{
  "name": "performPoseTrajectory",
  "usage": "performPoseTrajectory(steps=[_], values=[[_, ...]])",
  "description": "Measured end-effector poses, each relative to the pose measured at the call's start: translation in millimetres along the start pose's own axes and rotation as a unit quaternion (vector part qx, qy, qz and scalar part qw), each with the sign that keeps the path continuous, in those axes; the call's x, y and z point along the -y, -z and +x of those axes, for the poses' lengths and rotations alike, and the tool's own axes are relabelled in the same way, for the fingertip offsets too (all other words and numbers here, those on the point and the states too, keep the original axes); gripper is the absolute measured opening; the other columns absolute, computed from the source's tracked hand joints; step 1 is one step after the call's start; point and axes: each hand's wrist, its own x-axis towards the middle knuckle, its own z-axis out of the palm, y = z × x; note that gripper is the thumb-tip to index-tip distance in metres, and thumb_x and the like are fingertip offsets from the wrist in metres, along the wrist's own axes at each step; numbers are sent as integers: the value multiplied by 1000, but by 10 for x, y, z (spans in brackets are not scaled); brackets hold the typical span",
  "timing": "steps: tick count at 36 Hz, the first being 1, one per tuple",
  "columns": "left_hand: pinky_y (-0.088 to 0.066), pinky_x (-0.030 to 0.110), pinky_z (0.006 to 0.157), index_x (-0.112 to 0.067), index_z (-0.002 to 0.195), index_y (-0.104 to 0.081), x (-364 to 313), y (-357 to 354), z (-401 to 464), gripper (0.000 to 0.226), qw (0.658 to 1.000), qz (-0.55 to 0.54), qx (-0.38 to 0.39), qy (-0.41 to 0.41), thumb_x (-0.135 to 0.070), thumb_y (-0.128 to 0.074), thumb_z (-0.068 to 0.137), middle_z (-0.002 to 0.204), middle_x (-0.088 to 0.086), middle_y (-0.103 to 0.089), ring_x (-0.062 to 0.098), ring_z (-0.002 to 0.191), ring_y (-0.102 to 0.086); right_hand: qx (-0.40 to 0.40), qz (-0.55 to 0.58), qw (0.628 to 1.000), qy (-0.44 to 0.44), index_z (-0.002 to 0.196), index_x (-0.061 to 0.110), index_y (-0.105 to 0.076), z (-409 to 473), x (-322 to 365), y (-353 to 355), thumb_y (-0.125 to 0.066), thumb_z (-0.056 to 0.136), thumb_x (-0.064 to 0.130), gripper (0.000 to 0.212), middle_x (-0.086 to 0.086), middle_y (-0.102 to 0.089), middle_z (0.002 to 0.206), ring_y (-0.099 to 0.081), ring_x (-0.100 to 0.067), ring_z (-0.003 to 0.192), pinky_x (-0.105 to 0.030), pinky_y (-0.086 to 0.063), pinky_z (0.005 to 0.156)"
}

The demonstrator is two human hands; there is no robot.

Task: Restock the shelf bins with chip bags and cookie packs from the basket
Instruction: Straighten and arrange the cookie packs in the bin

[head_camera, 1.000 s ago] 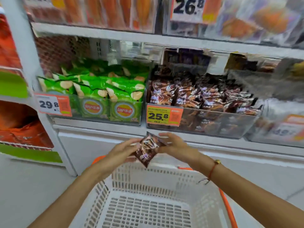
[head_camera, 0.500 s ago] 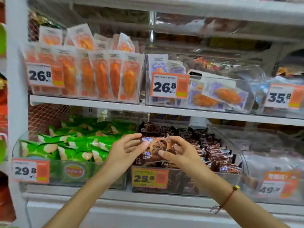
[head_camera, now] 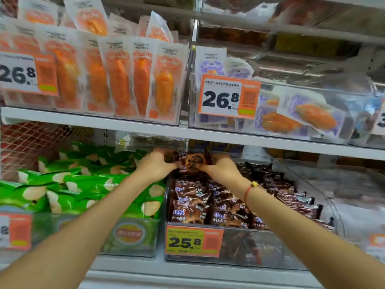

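A brown cookie pack [head_camera: 192, 160] is held upright at the back of the clear cookie bin [head_camera: 245, 245], just under the shelf above. My left hand [head_camera: 157, 165] grips its left edge and my right hand [head_camera: 220, 168] grips its right edge. Many more brown cookie packs [head_camera: 208, 207] fill the bin below my hands. To the left, green chip bags [head_camera: 79, 188] fill a second clear bin [head_camera: 133, 236]. The basket is out of view.
The white shelf board [head_camera: 145, 130] sits close above my hands. On it stand bins of orange snack packs [head_camera: 116, 80] and purple-white packs [head_camera: 302, 113]. Price tags read 25.8 [head_camera: 193, 240] and 26.8 [head_camera: 229, 97]. Another clear bin [head_camera: 358, 207] lies to the right.
Both hands carried the cookie pack up from over the basket and deeper into the back of the cookie bin. My view rose and the basket dropped out of sight.
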Motion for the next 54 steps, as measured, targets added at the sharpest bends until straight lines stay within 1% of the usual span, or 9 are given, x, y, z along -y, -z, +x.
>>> performPoseTrajectory(steps=[10, 23, 29, 34, 39, 42, 45, 47, 54], values=[[-29, 32, 111, -23, 148, -32, 38, -162, 384, 55, 995, 25, 87, -36, -20, -54, 97, 155, 7, -30, 26, 138, -33, 21, -120, 992, 16, 144, 14, -34, 391, -63, -117, -69, 85, 40, 74, -8, -40, 147, -43, -31, 130, -37, -39, 107], [-27, 28, 108, -27, 144, -40, 92, -123, 434, 44, 985, 85, 133, -64, -31, -44, 101, 152, 3, -36, 23, 137, -35, 117, -161, 979, 36, 141, 15, -42, 301, 2, -86, -52, 98, 29, 46, -7, -45, 143, -43, -24, 129, -16, -33, 88], [-22, 34, 115, -29, 149, -29, 27, -128, 484, 45, 977, 140, 151, -49, -35, -33, 104, 158, 3, -23, 26, 145, -20, 137, -145, 980, 4, 141, 22, -43, 338, -29, -118, -52, 95, 43, 52, -4, -47, 142, -45, -24, 126, -26, -37, 101], [-29, 36, 112, -26, 146, -35, -1, -159, 499, 43, 981, 132, 138, -42, -30, -35, 104, 155, 6, -31, 26, 140, -31, 146, -121, 982, -11, 142, 14, -37, 330, 10, -74, -50, 99, 31, 49, -9, -43, 144, -42, -25, 129, -20, -30, 89], [-34, 36, 110, -26, 147, -33, 0, -135, 348, 47, 993, 69, 86, -34, -27, -43, 101, 153, 7, -34, 27, 137, -36, 132, -80, 988, -15, 151, 17, -21, 197, 39, -40, -54, 96, 38, 68, -7, -30, 154, -33, -25, 138, -27, -28, 107], [-46, 37, 92, -21, 139, -43, -48, -74, 121, 39, 996, 76, 49, -5, -27, -42, 101, 132, 15, -55, 33, 117, -55, 126, -103, 986, 24, 151, 14, -20, 27, 43, 61, -50, 99, 31, 63, -10, -28, 155, -32, -27, 139, -22, -29, 103], [-51, 38, 83, -10, 117, -57, -166, -17, -249, 28, 991, 127, -45, -16, -26, -41, 101, 106, 12, -65, 29, 97, -62, 128, -198, 970, 56, 150, 16, -24, -204, -52, 196, -45, 100, 33, 57, -12, -30, 153, -32, -30, 138, -36, -29, 111], [-45, 38, 95, -16, 130, -53, -275, -22, -516, 33, 984, 137, -72, -85, -25, -40, 101, 127, 3, -58, 21, 116, -54, 121, -282, 950, 65, 151, 26, -21, -357, -183, 296, -39, 100, 43, 57, -2, -23, 157, -24, -28, 143, -49, -19, 116], [-10, 38, 119, -19, 154, -3, -530, -319, -721, 52, 931, 272, 212, -124, -35, -14, 106, 162, 0, 0, 18, 148, -4, 151, -333, 931, 20, 148, 47, -13, -697, -473, 307, -25, 96, 62, 56, 13, -4, 160, -1, -28, 148, -58, 0, 116]])
